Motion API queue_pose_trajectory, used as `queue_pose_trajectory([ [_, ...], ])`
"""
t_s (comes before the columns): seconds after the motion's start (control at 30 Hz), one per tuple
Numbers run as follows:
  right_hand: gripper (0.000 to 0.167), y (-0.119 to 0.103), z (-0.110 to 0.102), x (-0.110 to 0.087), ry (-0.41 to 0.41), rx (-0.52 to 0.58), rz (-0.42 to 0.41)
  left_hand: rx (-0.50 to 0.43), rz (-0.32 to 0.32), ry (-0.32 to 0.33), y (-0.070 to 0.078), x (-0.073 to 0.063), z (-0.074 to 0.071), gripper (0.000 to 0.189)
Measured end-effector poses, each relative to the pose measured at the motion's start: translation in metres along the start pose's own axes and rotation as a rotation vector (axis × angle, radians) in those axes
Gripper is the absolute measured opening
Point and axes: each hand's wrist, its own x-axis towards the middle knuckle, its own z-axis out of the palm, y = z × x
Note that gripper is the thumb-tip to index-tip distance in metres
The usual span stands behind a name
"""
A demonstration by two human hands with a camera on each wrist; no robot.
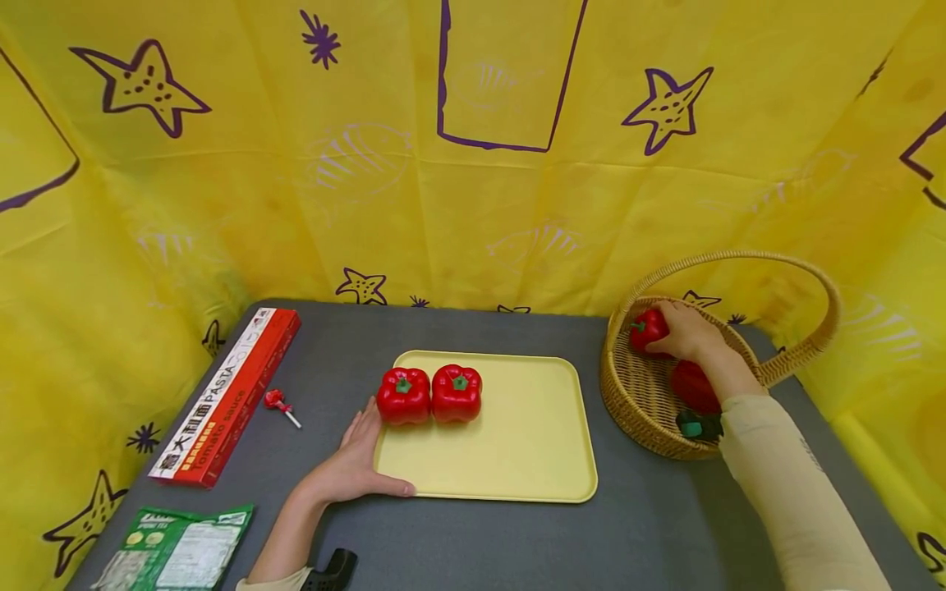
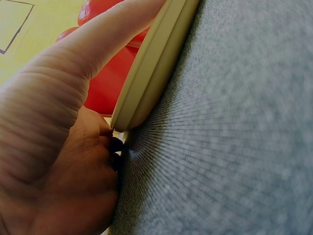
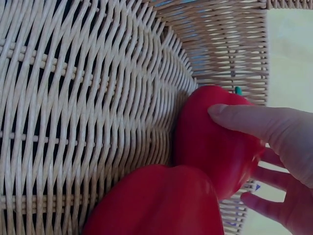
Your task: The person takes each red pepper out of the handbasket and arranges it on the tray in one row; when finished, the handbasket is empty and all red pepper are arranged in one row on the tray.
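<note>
Inside the wicker basket [image 1: 617, 402] at the right, my right hand [image 1: 691, 332] grips a red bell pepper [image 1: 647, 332] with a green stem. In the right wrist view the thumb lies on that pepper's side and the fingers curl round its far side. A second red pepper [image 3: 156, 205] lies right beside it in the basket. My left hand [image 1: 355, 460] spans the front left corner of the yellow tray [image 1: 525, 435], thumb along the front rim, fingers fairly straight at the left edge. Two red bell peppers [image 1: 403, 396] [image 1: 456, 393] stand side by side on the tray, stems up.
A dark green item [image 1: 700, 425] lies at the basket's front. The basket's tall handle [image 1: 739, 256] arches over it. Left of the tray are a lollipop [image 1: 279, 404], a red pasta box [image 1: 229, 394] and a green packet [image 1: 181, 546]. A yellow printed cloth [image 1: 414, 213] hangs behind the table.
</note>
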Motion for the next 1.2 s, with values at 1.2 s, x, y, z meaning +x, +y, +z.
queue_pose_trajectory([
  [1.2,0.080,-0.026,-0.010,-0.052,0.132,0.099,-0.124,0.005,-0.034,-0.015,0.003,0.000,0.000,0.131],
])
